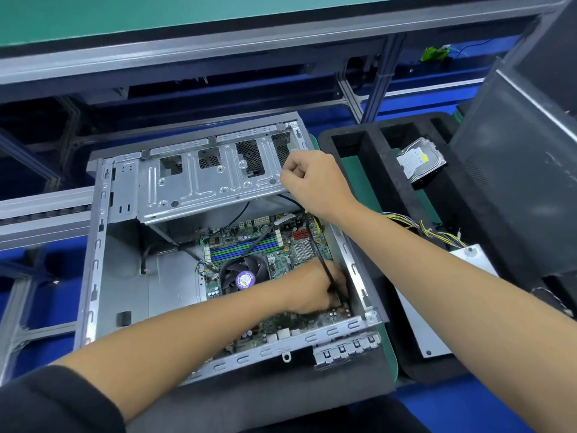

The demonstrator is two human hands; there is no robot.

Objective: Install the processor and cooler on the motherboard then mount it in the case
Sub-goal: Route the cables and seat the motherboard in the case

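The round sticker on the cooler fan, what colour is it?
Purple, with small print too blurred to read. The sticker shows in the head view, the only one.

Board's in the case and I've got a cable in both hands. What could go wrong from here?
1. The black cable runs taut from the right hand to the left hand over the motherboard; tugging may strain its connector.
2. It passes close to the cooler fan and might snag the blades.
3. The left hand hides the plug, so it may be misaligned.
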